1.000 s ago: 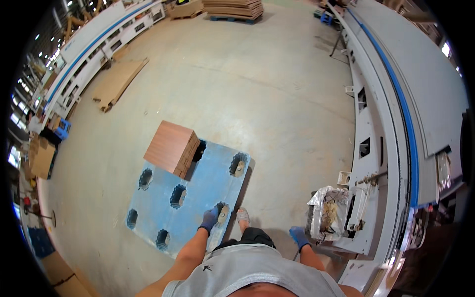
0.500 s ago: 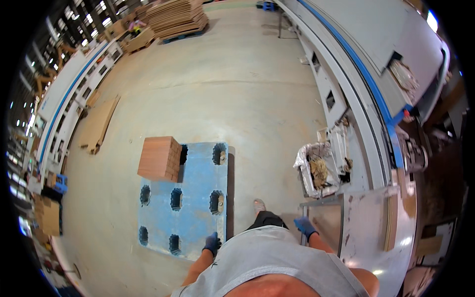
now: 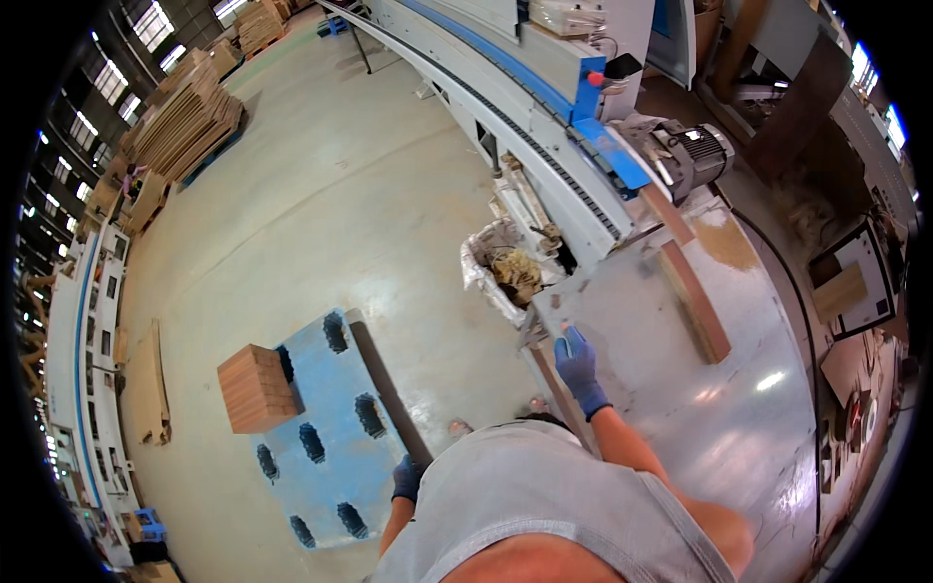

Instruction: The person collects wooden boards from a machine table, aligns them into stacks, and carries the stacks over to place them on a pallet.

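My right hand [image 3: 578, 369], in a blue glove, is raised over the left edge of a shiny metal table [image 3: 671, 428]. Its fingers look loosely apart, and I see nothing held. My left hand [image 3: 407, 478], also gloved, hangs beside the near right edge of a blue plastic pallet [image 3: 335, 389]; its fingers are partly hidden, look loose and hold nothing visible. A block of stacked reddish-brown wood pieces [image 3: 258, 391] sits on the pallet's far left part. On the metal table, beyond my right hand, lies a reddish-brown wooden strip [image 3: 695, 301], with another strip [image 3: 666, 214] at the machine's end.
A long grey machine bed [image 3: 486, 87] with a blue rail runs away at upper right, an electric motor [image 3: 695, 155] beside its end. A lined bin of shavings [image 3: 510, 272] stands by the table corner. Flat cardboard [image 3: 153, 384] lies left; stacked boards [image 3: 190, 121] stand far off.
My view has turned right, toward the metal table and machine end. My right hand has risen and reached forward over the table edge. My left hand stays low beside the pallet.
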A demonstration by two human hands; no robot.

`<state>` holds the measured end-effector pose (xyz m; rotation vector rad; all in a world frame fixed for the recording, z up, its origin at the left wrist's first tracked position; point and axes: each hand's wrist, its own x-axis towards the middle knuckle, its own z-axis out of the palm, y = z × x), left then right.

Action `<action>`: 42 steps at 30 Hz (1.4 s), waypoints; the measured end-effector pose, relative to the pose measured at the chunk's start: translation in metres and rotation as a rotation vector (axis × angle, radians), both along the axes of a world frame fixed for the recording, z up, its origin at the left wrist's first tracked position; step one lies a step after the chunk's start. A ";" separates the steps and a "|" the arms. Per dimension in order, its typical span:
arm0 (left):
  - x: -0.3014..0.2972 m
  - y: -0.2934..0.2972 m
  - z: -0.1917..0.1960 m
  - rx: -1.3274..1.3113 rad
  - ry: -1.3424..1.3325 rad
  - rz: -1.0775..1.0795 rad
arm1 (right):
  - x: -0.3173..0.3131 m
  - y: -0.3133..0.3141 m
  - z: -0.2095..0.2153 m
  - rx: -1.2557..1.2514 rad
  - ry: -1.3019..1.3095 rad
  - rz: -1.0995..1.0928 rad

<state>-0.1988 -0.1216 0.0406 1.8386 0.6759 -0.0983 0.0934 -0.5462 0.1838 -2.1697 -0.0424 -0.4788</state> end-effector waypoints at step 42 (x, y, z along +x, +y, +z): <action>0.069 -0.064 -0.068 -0.104 0.124 -0.275 | -0.150 -0.159 -0.006 -0.695 0.470 -0.443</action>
